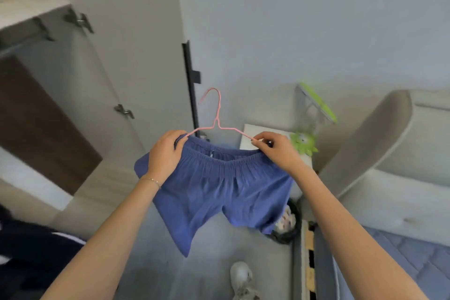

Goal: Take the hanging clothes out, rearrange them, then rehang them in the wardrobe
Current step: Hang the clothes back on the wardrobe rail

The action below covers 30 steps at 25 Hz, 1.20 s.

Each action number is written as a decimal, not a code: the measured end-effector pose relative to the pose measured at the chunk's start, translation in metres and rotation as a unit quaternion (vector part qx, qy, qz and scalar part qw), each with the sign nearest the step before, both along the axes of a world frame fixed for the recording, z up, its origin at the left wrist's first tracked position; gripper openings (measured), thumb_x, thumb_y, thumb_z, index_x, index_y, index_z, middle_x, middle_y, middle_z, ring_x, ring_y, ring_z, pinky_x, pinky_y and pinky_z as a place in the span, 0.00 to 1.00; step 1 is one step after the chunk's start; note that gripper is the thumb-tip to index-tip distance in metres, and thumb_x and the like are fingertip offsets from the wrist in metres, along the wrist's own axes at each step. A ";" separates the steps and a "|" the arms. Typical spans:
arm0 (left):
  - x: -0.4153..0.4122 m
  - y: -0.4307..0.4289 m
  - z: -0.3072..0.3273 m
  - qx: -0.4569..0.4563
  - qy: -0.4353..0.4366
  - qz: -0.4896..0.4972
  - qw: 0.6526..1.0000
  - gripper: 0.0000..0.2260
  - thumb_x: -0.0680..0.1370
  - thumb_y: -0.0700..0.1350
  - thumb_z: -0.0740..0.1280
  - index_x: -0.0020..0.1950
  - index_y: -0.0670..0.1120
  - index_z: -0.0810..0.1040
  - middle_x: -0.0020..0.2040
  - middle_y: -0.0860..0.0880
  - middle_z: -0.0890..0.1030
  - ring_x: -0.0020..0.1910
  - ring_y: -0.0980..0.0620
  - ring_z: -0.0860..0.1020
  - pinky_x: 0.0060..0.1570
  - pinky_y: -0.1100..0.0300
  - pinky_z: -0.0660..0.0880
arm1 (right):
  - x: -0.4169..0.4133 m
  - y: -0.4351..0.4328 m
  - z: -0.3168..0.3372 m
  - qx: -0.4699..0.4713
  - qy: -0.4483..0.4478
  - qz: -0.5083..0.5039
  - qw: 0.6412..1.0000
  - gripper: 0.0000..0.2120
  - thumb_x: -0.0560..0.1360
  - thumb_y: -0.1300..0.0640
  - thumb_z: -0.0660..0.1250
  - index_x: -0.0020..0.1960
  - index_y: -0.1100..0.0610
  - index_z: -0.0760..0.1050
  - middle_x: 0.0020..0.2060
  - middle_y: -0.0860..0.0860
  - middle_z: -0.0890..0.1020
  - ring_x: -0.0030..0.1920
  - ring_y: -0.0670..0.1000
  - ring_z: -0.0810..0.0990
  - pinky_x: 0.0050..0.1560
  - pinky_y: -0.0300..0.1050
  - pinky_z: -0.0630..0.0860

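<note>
Midair, left hand (165, 153) and right hand (275, 151) grip shorts (219, 192).

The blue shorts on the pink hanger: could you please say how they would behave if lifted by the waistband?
Probably floppy: the blue shorts hang in soft folds below the left hand and right hand. Likely light, since the thin pink wire hanger shows no sag. The gathered waistband probably stretches.

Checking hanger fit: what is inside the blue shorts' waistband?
The pink hanger shows hook and arms above the blue shorts; its ends vanish under the left hand and right hand; the inside is hidden.
</note>
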<state>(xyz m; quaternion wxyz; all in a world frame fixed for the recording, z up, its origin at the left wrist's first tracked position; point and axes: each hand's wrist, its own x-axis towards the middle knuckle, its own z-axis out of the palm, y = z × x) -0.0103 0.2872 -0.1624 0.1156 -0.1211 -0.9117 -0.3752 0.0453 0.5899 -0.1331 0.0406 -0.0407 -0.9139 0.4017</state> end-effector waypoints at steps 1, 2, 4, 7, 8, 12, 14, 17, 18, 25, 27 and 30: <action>-0.009 -0.014 0.004 0.001 0.000 0.022 1.000 0.09 0.83 0.47 0.61 0.55 0.48 0.80 0.51 0.52 0.81 0.50 0.52 0.77 0.48 0.58 0.72 | -0.021 -0.012 0.004 -0.001 0.006 0.027 1.000 0.06 0.75 0.46 0.69 0.44 0.48 0.82 0.34 0.48 0.81 0.34 0.47 0.75 0.42 0.45 0.73; -0.016 -0.026 0.008 0.000 0.004 0.044 0.999 0.09 0.82 0.47 0.61 0.55 0.48 0.80 0.51 0.52 0.81 0.50 0.52 0.77 0.48 0.58 0.71 | -0.040 -0.024 0.009 0.001 0.009 0.056 0.998 0.07 0.75 0.46 0.68 0.44 0.48 0.82 0.34 0.49 0.81 0.35 0.49 0.77 0.42 0.46 0.74; -0.029 -0.049 0.015 -0.003 0.011 0.091 0.996 0.09 0.82 0.47 0.62 0.55 0.47 0.80 0.51 0.51 0.81 0.50 0.51 0.77 0.48 0.58 0.71 | -0.079 -0.051 0.019 -0.003 0.003 0.125 0.992 0.08 0.76 0.46 0.67 0.43 0.47 0.82 0.33 0.50 0.81 0.35 0.50 0.76 0.41 0.46 0.73; -0.040 -0.085 0.025 -0.005 0.011 0.160 0.987 0.08 0.82 0.46 0.62 0.54 0.47 0.81 0.51 0.52 0.82 0.51 0.51 0.78 0.50 0.57 0.71 | -0.128 -0.093 0.037 -0.015 0.001 0.219 0.976 0.10 0.78 0.48 0.66 0.40 0.48 0.81 0.28 0.45 0.77 0.31 0.43 0.72 0.38 0.40 0.70; -0.042 -0.100 0.027 -0.010 0.013 0.187 0.982 0.08 0.82 0.46 0.62 0.54 0.48 0.81 0.51 0.52 0.82 0.51 0.51 0.78 0.51 0.55 0.72 | -0.145 -0.109 0.043 -0.023 0.003 0.247 0.969 0.10 0.78 0.49 0.66 0.39 0.49 0.81 0.27 0.44 0.77 0.30 0.42 0.72 0.37 0.37 0.69; -0.040 -0.151 0.040 -0.024 0.004 0.270 0.963 0.08 0.82 0.47 0.62 0.55 0.51 0.80 0.51 0.53 0.82 0.51 0.50 0.79 0.53 0.51 0.76 | -0.185 -0.174 0.059 -0.056 0.013 0.326 0.944 0.11 0.78 0.53 0.66 0.39 0.54 0.81 0.28 0.46 0.76 0.30 0.43 0.70 0.36 0.36 0.68; -0.034 -0.176 0.048 -0.042 -0.002 0.318 0.947 0.09 0.82 0.47 0.62 0.59 0.50 0.79 0.55 0.51 0.82 0.53 0.48 0.79 0.55 0.52 0.76 | -0.196 -0.212 0.061 -0.059 0.011 0.361 0.931 0.12 0.78 0.53 0.66 0.38 0.55 0.80 0.27 0.47 0.74 0.29 0.43 0.68 0.33 0.36 0.65; -0.021 -0.219 0.050 -0.079 -0.005 0.380 0.922 0.15 0.80 0.47 0.65 0.66 0.47 0.77 0.62 0.48 0.80 0.60 0.45 0.78 0.60 0.51 0.74 | -0.204 -0.266 0.060 -0.064 0.021 0.390 0.918 0.13 0.78 0.54 0.66 0.35 0.52 0.78 0.26 0.47 0.73 0.28 0.42 0.67 0.33 0.36 0.65; -0.015 -0.235 0.050 -0.090 0.000 0.397 0.913 0.15 0.80 0.47 0.65 0.66 0.47 0.77 0.62 0.48 0.80 0.60 0.45 0.78 0.61 0.51 0.74 | -0.207 -0.286 0.059 -0.068 0.022 0.396 0.916 0.13 0.78 0.54 0.66 0.34 0.52 0.77 0.26 0.48 0.73 0.28 0.44 0.67 0.33 0.38 0.65; 0.035 -0.323 0.049 -0.117 0.062 0.483 0.865 0.14 0.77 0.41 0.68 0.63 0.44 0.79 0.57 0.45 0.83 0.53 0.43 0.81 0.54 0.52 0.75 | -0.195 -0.420 0.046 -0.079 0.014 0.403 0.912 0.14 0.78 0.56 0.65 0.34 0.57 0.75 0.24 0.49 0.69 0.26 0.45 0.64 0.30 0.38 0.63; 0.047 -0.348 0.042 -0.128 0.048 0.502 0.854 0.15 0.78 0.42 0.68 0.64 0.43 0.78 0.60 0.45 0.82 0.56 0.43 0.80 0.58 0.48 0.75 | -0.186 -0.456 0.039 -0.092 0.004 0.400 0.912 0.15 0.77 0.58 0.65 0.32 0.55 0.73 0.23 0.48 0.68 0.26 0.46 0.65 0.30 0.38 0.64; 0.065 -0.379 0.032 -0.123 0.022 0.540 0.832 0.18 0.79 0.44 0.67 0.68 0.44 0.76 0.65 0.44 0.79 0.64 0.44 0.76 0.64 0.44 0.72 | -0.175 -0.507 0.027 -0.108 -0.026 0.395 0.912 0.12 0.77 0.59 0.64 0.37 0.63 0.77 0.29 0.53 0.75 0.32 0.49 0.71 0.37 0.46 0.71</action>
